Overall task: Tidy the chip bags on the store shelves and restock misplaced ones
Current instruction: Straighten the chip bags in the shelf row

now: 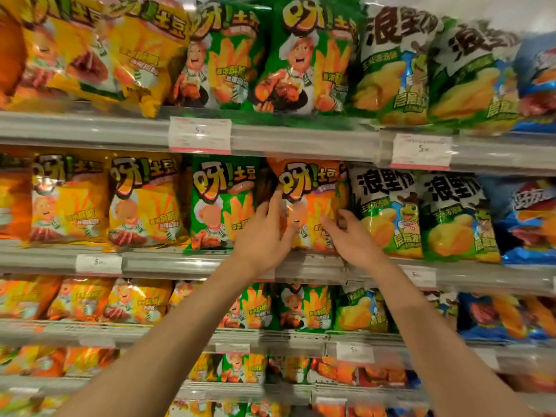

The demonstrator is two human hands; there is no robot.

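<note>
Store shelving stocked with chip bags, seen from the wearer's head. The landmark is the orange chip bag [313, 203], which stands upright on the second shelf [186, 263] from the top, at the middle of the view.

Left hand [264, 233]: placed on the left edge of the orange chip bag, fingers [275, 203] extended upward along that edge and touching it; the thumb side meets the bag's lower left face. The fingers are straight, not wrapped round the bag.

Right hand [349, 236]: at the lower right of the orange chip bag, fingers curled at its right edge (whether they actually pinch the foil cannot be told, as motion blur hides the contact).

Immediately left of the orange chip bag stands a green chip bag [222, 203]; further left, two yellow chip bags [144, 200]. Immediately right of it stands a white-and-green bag [388, 212] with black lettering, then a second of the same kind, then a blue bag [529, 224].

Above the orange chip bag, on the rail of the top shelf, hangs a price tag [200, 135]. Below it, lower shelves carry further green, yellow and orange bags.
</note>
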